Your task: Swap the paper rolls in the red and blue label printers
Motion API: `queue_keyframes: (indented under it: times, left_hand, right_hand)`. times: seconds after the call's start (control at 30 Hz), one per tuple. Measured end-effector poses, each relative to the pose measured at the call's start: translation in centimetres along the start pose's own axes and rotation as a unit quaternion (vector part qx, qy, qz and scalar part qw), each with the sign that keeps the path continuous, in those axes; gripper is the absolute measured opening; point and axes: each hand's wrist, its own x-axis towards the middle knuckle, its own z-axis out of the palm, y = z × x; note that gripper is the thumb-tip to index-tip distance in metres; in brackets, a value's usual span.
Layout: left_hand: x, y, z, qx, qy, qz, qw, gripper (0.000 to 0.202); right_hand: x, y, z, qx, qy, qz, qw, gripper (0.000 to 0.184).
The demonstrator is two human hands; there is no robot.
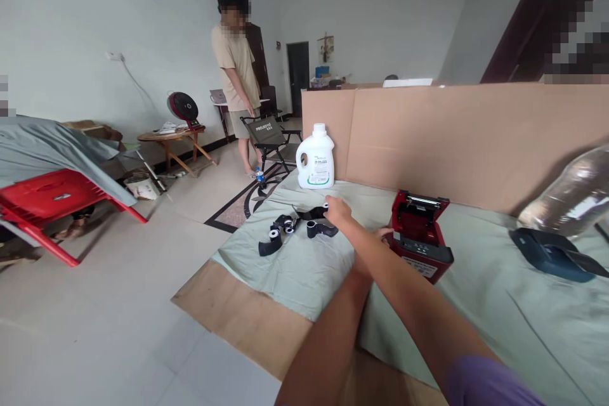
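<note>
Black ribbon rolls (304,223) lie centre frame on the green cloth (295,273); right hand (339,209) crosses over, fingers curled onto the nearest one. Left hand (384,235) sits against the red printer (421,241) just right of centre, probably bracing it. I can't tell its fingers, the forearm hides them. Printer lid up, white jug (316,157) behind.

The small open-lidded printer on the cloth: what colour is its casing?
The small plastic printer is red, best in the head view.
</note>
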Motion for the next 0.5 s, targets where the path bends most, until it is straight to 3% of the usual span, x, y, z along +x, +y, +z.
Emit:
queue_keyframes:
  times: [0.17,0.27,0.37,0.43,0.5]
  left_hand:
    - [0.3,-1.0,0.5,0.005,0.014,0.015,1.000,0.033]
    - [0.2,-0.7,0.6,0.036,0.024,0.041,0.998,0.042]
    - [-0.2,-0.1,0.6,0.124,0.032,0.117,0.985,0.051]
    - [-0.5,0.3,0.6,0.167,0.044,0.149,0.974,0.051]
    - [-0.8,0.8,0.5,0.185,0.068,0.152,0.968,0.051]
  right_hand:
    - [0.0,0.2,1.1,-0.018,-0.045,0.024,0.999,0.034]
    - [-1.2,0.6,0.3,-0.013,0.023,0.027,0.999,0.046]
    - [-3.1,0.8,-0.4,0.016,0.133,-0.093,0.987,0.045]
    - [-4.4,0.8,-0.3,0.028,0.120,-0.214,0.969,0.043]
    - [-5.2,0.5,0.4,0.010,0.073,-0.291,0.954,0.036]
